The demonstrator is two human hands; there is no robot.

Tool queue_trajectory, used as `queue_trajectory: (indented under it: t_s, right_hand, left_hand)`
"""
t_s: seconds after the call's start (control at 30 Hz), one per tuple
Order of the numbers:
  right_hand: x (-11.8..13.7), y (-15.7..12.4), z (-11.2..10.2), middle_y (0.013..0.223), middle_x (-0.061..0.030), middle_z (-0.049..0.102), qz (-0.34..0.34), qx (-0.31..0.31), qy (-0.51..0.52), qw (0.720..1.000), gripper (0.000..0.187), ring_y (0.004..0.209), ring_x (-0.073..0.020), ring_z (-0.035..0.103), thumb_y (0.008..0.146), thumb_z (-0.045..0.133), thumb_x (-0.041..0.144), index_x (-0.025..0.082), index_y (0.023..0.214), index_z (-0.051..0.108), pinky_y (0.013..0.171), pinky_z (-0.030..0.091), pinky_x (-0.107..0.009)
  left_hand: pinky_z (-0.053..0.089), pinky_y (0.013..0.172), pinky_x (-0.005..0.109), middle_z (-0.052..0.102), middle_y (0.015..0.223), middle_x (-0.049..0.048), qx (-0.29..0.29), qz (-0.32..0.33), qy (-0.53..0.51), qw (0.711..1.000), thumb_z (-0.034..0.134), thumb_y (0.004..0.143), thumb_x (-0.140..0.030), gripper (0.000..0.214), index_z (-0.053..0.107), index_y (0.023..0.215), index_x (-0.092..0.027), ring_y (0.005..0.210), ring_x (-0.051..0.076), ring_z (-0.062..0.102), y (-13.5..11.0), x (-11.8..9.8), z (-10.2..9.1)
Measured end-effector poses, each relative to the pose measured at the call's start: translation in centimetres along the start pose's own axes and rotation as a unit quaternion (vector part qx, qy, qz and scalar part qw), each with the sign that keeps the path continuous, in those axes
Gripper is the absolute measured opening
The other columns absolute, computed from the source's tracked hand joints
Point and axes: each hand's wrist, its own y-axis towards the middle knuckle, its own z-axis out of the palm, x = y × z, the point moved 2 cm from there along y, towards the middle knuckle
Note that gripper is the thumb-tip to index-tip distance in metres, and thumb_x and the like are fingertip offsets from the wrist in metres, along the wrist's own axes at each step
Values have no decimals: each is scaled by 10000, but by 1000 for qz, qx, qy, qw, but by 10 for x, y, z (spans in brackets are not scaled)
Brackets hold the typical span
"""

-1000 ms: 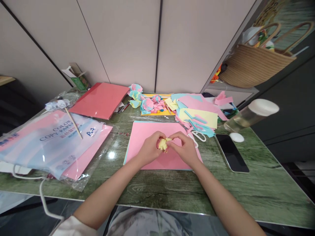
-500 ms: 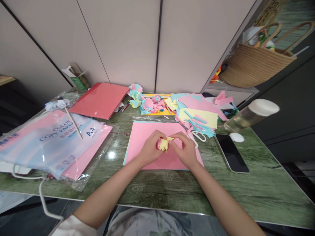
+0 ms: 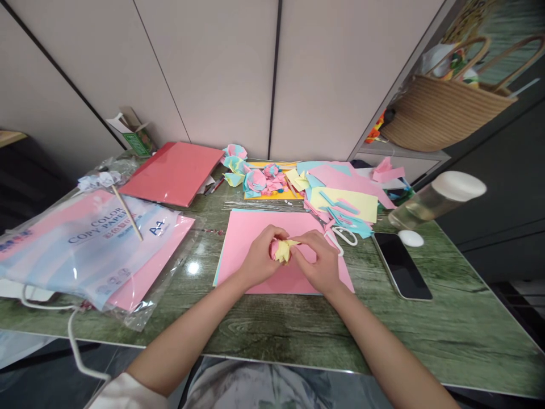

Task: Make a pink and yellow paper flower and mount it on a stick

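Observation:
A small pink and yellow paper flower (image 3: 281, 250) is held above a stack of coloured paper (image 3: 244, 233) whose top sheet is pink. My left hand (image 3: 263, 257) wraps its fingers round the flower's left side. With thumb and forefinger, my right hand (image 3: 318, 260) pinches a yellow petal on the right side of the flower. White-handled scissors (image 3: 344, 236) lie just beyond my right hand, their blades partly under paper scraps. Several finished-looking paper flowers (image 3: 255, 180) in pink, blue and yellow sit behind the stack.
Thin wires (image 3: 259, 205) lie behind the stack. Paper scraps (image 3: 361, 203) pile up at the back right, near a phone (image 3: 402, 266) and a clear bottle (image 3: 430, 199). On the left are a plastic-wrapped paper pack (image 3: 106, 227) with a stick on it, and a red folder (image 3: 172, 173).
My right hand has shifted slightly left and pressed its pinch closer to the flower's yellow petal. My left hand stays nearly still around the flower.

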Motion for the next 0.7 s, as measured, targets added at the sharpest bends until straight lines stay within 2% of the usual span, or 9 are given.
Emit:
queue_trajectory:
  t_s: [0.23, 0.57, 0.7]
  right_hand:
    - [-1, -1, 0, 782, -14, 641, 12, -16, 4, 1000, 158, 763, -175, 556, 749, 561, 199, 240, 889, 621, 739, 426, -352]
    - [-6, 3, -3, 746, -8, 649, 8, 4, -13, 1000, 111, 736, -168, 561, 783, 551, 244, 251, 852, 638, 746, 418, -351]
    - [-7, 4, -3, 737, -11, 644, 32, 11, 6, 999, 98, 734, -164, 562, 784, 552, 261, 241, 817, 642, 739, 422, -341]
  left_hand:
    - [386, 642, 251, 510, 822, 10, -9, -14, -9, 1000, 583, 610, -111, 249, 480, 825, -185, 736, 137, 483, 0, 2, -1]
    - [379, 629, 239, 512, 807, -4, -2, -35, -9, 999, 593, 551, -88, 289, 498, 807, -184, 730, 132, 475, 1, 5, -3]
    - [373, 611, 231, 518, 798, -9, 14, -57, -41, 997, 581, 526, -66, 327, 502, 823, -180, 709, 124, 472, 2, 7, -3]
